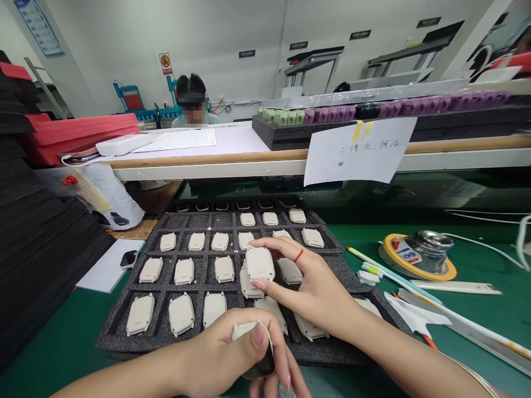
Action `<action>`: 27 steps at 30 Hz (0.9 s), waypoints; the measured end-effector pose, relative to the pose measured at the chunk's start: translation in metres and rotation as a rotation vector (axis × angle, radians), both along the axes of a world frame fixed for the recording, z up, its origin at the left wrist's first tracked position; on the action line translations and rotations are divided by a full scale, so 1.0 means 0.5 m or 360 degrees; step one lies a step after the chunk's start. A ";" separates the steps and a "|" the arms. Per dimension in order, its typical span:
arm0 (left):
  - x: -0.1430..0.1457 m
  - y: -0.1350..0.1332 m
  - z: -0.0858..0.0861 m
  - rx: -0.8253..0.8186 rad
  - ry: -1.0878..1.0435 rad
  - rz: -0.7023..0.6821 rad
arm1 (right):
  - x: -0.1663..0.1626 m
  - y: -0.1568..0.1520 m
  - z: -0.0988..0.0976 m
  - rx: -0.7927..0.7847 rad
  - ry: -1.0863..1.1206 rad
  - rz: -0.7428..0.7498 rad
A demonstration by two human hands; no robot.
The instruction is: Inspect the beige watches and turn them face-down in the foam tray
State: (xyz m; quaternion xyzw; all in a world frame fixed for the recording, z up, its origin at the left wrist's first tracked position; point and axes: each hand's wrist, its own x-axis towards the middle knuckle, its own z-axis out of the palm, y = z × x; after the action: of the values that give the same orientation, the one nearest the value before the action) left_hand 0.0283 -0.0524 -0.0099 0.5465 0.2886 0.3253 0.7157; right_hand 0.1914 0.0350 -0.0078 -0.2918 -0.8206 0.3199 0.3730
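Observation:
Close to me, my left hand (249,351) is wrapped round a white smartwatch case (265,362), its thumb on the edge and part of the dark screen showing. Farther forward, my right hand (305,273) pinches another white watch case (260,263) between thumb and fingers, with its back face up. That case is over a further white case (249,284) in the tray; whether they touch I cannot tell. The black foam tray (199,221) holds rows of white watch cases in its compartments, most lying back side up. My right hand and forearm hide some compartments.
Right of the tray lie a yellow tape roll (390,251) with a metal-topped glass bottle (433,246), a pen (373,262) and white scraps. A dark-screened watch (128,258) lies left. Black foam stacks (41,232) rise at far left. Beyond the shelf (232,166) sits a person (193,99).

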 end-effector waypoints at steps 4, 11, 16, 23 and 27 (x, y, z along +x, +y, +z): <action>-0.005 0.001 0.002 0.0178 0.0032 0.0006 | -0.002 0.003 -0.006 -0.0105 -0.0237 0.0068; -0.005 0.005 -0.004 0.0039 0.0137 0.0082 | -0.004 0.000 -0.012 -0.0100 -0.0401 0.0150; -0.002 0.010 -0.014 -0.0121 0.0016 0.0293 | 0.001 0.000 -0.006 0.0077 0.0072 0.0102; -0.002 0.013 -0.014 -0.0433 -0.0311 0.0446 | 0.007 -0.012 0.009 0.0353 0.0363 0.0420; -0.002 0.015 -0.012 -0.0533 -0.0384 0.0476 | 0.004 -0.016 0.003 0.0359 0.0278 0.0605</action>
State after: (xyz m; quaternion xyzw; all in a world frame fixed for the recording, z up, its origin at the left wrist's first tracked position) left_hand 0.0273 -0.0451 -0.0160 0.3289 0.3286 0.4380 0.7694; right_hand 0.1936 0.0272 -0.0062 -0.0599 -0.8559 0.3147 0.4059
